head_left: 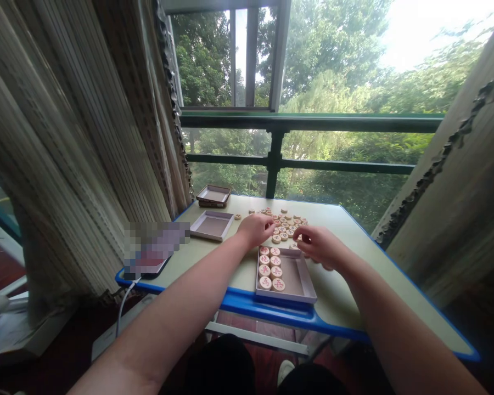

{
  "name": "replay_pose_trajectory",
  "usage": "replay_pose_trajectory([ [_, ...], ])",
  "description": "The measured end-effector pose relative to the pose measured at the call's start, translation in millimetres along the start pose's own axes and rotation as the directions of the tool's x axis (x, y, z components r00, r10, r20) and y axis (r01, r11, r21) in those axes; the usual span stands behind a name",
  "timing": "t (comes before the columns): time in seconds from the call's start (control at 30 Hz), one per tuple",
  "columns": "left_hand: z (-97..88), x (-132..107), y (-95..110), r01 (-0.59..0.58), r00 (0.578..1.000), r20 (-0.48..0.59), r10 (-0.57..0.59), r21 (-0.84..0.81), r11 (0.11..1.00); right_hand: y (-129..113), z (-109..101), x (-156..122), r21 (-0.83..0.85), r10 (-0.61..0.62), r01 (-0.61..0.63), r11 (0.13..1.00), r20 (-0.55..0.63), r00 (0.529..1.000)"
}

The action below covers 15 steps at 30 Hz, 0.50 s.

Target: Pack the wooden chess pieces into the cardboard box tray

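Observation:
Round wooden Chinese chess pieces (284, 236) lie in a loose cluster on the table, between and beyond my hands. My left hand (256, 229) is at the left side of this cluster, fingers curled together; whether a piece is in them is hidden. On the other side, my right hand (320, 245) hovers by the far right corner of a shallow open box (297, 277), its fingers bent inward around something I cannot make out. Two columns of pieces with red characters (276, 272) fill the left part of that box. A few pieces are partly hidden under my right hand.
Another shallow open box (212, 225) lies on the left of the blue-edged table (242, 280), with stacked brown box parts (214, 195) behind it. A device with a white cable (122, 304) sits at the left edge. Curtains (86, 137) hang on both sides of the window.

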<state>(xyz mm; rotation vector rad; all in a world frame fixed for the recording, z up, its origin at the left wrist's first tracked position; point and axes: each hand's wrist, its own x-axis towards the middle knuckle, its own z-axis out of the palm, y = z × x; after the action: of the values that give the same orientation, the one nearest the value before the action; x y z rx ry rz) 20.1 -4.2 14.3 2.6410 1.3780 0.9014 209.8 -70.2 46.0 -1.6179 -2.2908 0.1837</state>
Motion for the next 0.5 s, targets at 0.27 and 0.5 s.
replay_pose_trajectory([
  [0.27,15.3,2.2,-15.3,0.181,0.972,0.164,-0.171,-0.051,0.982,42.5,12.0,13.2,-0.125,0.325,-0.354,0.927,-0.206,0.923],
  [0.5,19.3,6.9,-19.6,0.243,0.959,0.195,-0.204,-0.202,0.949,47.6,25.0,19.1,-0.075,0.566,-0.566,0.821,-0.021,0.824],
])
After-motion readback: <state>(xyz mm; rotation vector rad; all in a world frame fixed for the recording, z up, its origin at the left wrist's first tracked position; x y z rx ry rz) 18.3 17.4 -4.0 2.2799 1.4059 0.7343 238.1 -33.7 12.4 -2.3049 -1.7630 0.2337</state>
